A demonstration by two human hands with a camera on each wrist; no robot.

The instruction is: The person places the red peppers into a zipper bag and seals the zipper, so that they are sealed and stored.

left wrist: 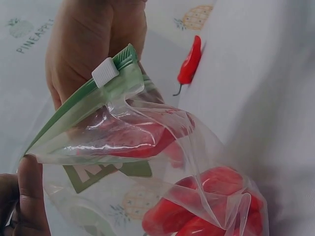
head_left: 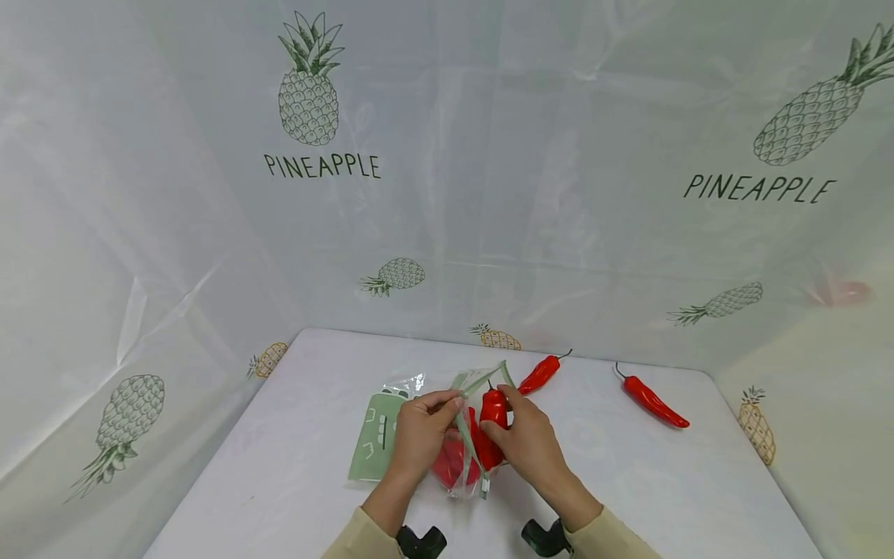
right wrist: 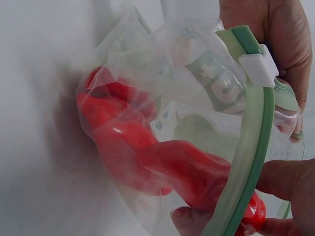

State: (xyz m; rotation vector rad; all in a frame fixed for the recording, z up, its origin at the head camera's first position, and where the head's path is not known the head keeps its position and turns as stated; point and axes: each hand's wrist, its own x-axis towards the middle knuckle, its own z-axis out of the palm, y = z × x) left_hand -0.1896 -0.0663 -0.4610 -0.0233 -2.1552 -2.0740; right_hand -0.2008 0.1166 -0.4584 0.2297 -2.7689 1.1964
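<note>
A clear zip bag (head_left: 466, 491) with a green rim (right wrist: 251, 142) and a white slider (right wrist: 258, 69) stands between my hands, its mouth spread. My left hand (head_left: 419, 435) pinches the rim between thumb and fingers. With my right hand (head_left: 527, 435) I grip a red chili pepper (head_left: 493, 407) near its stem end. In the right wrist view that pepper (right wrist: 184, 167) reaches through the mouth, its lower part inside the bag. More red peppers (left wrist: 221, 191) lie at the bag's bottom, seen through the plastic.
Two loose red chili peppers lie on the white table (head_left: 594, 481): one pepper (head_left: 541, 374) just behind my right hand, another pepper (head_left: 653, 401) farther right. A flat green-printed packet (head_left: 370, 442) lies left of the bag. Curtains with pineapple prints (head_left: 309, 109) surround the table.
</note>
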